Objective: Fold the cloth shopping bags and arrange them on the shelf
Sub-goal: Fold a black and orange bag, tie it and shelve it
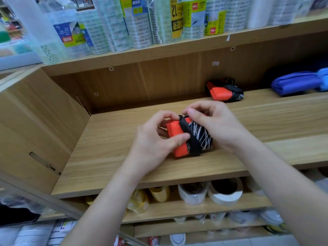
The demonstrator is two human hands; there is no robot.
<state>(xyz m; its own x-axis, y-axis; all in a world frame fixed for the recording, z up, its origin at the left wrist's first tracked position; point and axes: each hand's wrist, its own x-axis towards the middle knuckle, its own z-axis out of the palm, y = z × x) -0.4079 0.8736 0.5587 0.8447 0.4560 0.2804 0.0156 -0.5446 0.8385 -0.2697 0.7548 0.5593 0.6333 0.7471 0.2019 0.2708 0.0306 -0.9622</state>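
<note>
Red-black bag (202, 139) on shelf (106, 148) — twin bag (224, 91), blue bundle (294, 83) well behind

Folded bag (190, 137) on shelf (124, 162), another bag (224, 91) behind, rightward.

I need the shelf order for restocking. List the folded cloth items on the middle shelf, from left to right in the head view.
near orange-and-black bag → far orange-and-black bag → dark blue bag → light blue bundle

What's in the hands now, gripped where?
The folded orange-and-black bag: left hand pinches its orange end, right hand grips the black patterned end.
</note>
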